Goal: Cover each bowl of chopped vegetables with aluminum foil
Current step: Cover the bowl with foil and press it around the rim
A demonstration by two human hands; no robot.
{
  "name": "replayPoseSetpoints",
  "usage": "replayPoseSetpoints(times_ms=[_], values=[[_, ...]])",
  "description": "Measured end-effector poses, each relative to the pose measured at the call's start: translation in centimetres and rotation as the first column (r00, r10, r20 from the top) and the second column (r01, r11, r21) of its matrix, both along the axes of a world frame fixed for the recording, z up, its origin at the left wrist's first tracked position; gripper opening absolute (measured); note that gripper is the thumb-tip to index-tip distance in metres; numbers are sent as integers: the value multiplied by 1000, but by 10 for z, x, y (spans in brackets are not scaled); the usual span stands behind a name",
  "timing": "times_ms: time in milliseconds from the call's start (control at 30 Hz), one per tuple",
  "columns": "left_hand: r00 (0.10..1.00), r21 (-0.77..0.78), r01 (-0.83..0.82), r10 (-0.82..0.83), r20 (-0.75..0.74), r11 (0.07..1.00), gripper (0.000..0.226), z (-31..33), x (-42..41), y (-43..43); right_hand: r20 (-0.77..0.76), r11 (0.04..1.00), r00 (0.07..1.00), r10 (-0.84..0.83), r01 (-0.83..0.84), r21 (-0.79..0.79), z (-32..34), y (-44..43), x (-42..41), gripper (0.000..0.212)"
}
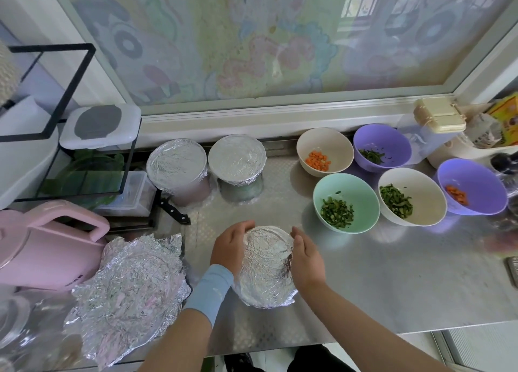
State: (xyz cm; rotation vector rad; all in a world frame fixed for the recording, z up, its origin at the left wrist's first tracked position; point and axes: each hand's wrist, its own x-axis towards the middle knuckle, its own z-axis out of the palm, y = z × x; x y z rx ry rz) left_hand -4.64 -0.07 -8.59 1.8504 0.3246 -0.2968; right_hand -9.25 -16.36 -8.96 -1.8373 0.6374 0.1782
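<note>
Foil-covered bowl [266, 265] sits on the steel counter [392, 273], near its front edge, between your hands. Your left hand [228, 245] curls its fingers round the left rim; your right hand [305, 256] presses nearly straight fingers against the right rim.

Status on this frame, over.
Left hand cups near foil-covered bowl, right hand presses its side. Two covered bowls behind; five open bowls right. Nothing blocking.
</note>
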Motion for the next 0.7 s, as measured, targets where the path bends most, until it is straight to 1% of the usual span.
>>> replayPoseSetpoints(times_ms=[33, 100, 167, 233, 333, 433, 500, 533, 567, 600, 633, 667, 700], values=[[1000, -34, -26, 26, -13, 999, 36, -2, -5, 1, 8, 999, 1000, -19, 19, 38, 0, 4, -5, 37], [994, -91, -96, 90, -64, 991, 39, -8, -11, 2, 11, 979, 996, -94, 91, 181, 1, 11, -10, 34], [982, -166, -149, 127, -137, 975, 44, -11, -11, 3, -36, 949, 984, -174, 177, 259, 4, 13, -6, 33], [969, -252, -183, 131, -210, 950, 53, -12, -9, 3, -77, 932, 973, -216, 229, 282, 5, 13, -1, 34], [956, -339, -232, 150, -252, 912, 62, -9, -7, 4, -92, 913, 966, -240, 257, 315, 4, 13, 1, 36], [949, -363, -243, 143, -282, 900, 64, -4, -8, 3, -116, 915, 969, -219, 245, 320, 1, 11, 3, 38], [949, -353, -213, 106, -297, 911, 63, -1, -8, 4, -117, 934, 979, -167, 195, 299, 0, 8, 4, 39], [955, -328, -177, 82, -284, 928, 60, 0, -7, 6, -102, 953, 988, -119, 143, 267, 0, 6, 5, 38], [973, -259, -109, 49, -225, 960, 56, -2, -7, 8, -80, 977, 995, -54, 69, 199, 0, 4, 5, 36], [993, -140, -20, 4, -114, 990, 51, -4, -6, 10, -60, 996, 998, 5, 1, 94, 1, 3, 4, 35], [998, 9, 65, -65, 16, 998, 48, -6, -6, 13, -42, 998, 998, 42, -44, -39, 0, 2, 2, 37], [981, 141, 121, -140, 131, 983, 48, -7, -7, 14, -8, 986, 998, 64, -64, -154, 2, 2, -1, 40], [952, 238, 165, -217, 214, 957, 48, -8, -7, 13, 33, 970, 996, 89, -79, -232, 2, 4, -4, 41]])
